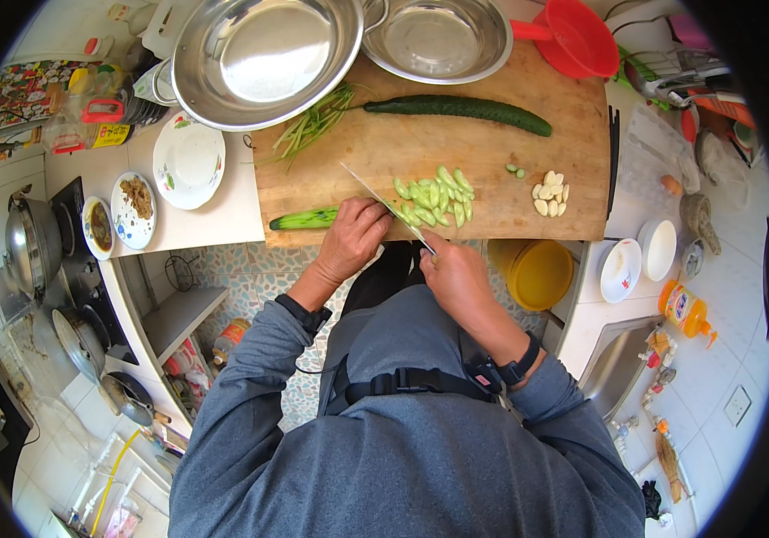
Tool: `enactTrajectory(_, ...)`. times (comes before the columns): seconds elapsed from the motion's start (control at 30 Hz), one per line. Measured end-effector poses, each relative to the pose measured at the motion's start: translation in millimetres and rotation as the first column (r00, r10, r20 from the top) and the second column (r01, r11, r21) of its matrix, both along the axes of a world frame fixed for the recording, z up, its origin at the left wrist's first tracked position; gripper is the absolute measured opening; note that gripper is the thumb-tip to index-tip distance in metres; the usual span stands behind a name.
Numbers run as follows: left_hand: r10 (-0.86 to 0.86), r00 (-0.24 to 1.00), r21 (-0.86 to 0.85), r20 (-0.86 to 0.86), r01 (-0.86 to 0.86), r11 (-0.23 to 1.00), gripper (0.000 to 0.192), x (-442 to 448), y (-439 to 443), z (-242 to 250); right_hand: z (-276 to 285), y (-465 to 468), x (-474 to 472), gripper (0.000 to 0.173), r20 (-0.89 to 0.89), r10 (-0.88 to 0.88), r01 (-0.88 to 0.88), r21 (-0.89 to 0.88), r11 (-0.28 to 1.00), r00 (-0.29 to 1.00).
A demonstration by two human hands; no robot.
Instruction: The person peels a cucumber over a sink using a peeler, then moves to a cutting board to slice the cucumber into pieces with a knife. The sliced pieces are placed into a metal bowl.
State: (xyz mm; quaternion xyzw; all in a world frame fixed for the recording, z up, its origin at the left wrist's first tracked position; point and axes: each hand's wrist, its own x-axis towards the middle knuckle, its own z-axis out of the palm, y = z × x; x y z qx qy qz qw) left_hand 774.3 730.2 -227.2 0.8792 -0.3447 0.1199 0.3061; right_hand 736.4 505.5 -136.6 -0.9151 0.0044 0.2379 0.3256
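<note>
My left hand (355, 232) presses a peeled cucumber (303, 218) against the wooden cutting board (303, 185), near its front edge. In my right hand (455, 269) is a kitchen knife (364, 185), its blade seen nearly edge-on. The blade slants across the cucumber's right end, close by my left fingertips. Pale green cucumber slices (435, 195) lie heaped to the right of the blade. Farther right are two small green end pieces (515, 171) and a cluster of garlic cloves (550, 194). A whole unpeeled cucumber (458, 111) rests toward the back of the board.
Two steel basins (196, 87) (438, 72) overhang the board's back, beside green stems (317, 124) and a red ladle (576, 40). Plates (189, 161) stand left; bowls (659, 250), a detergent bottle (687, 309) and a sink (623, 356) are right. Black chopsticks (613, 161) flank the board.
</note>
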Motion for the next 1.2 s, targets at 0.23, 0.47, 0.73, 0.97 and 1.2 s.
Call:
enactTrajectory(0.23, 0.005, 1.0, 0.004, 0.012, -0.005, 1.0, 0.033, 0, 0, 0, -23, -1, 3, 0.038, 0.038, -0.096, 0.093, 0.09, 0.992, 0.995)
enactTrajectory(0.47, 0.041, 0.999, 0.029, -0.003, -0.041, 0.999, 0.038, -2, 2, 4, 3, -20, 13, 0.037, -0.025, -0.159, 0.161, 0.15, 0.976, 0.987)
enactTrajectory(0.73, 0.08, 0.997, 0.017, -0.01, -0.08, 0.997, 0.048, -1, 6, 25, 24, -33, 20, 0.044, 0.164, -0.047, 0.043, 0.029, 0.999, 0.985)
enactTrajectory(0.97, 0.194, 0.969, -0.041, 0.154, -0.19, 0.981, 0.045, 8, 17, 87, 51, -28, 41, 0.044, 0.271, 0.075, -0.081, 0.011, 0.997, 0.96)
enactTrajectory(1.2, 0.298, 0.916, -0.106, 0.269, -0.279, 0.954, 0.044, 16, 27, 144, 83, -7, 75, 0.036, 0.336, 0.204, -0.212, -0.015, 0.977, 0.919)
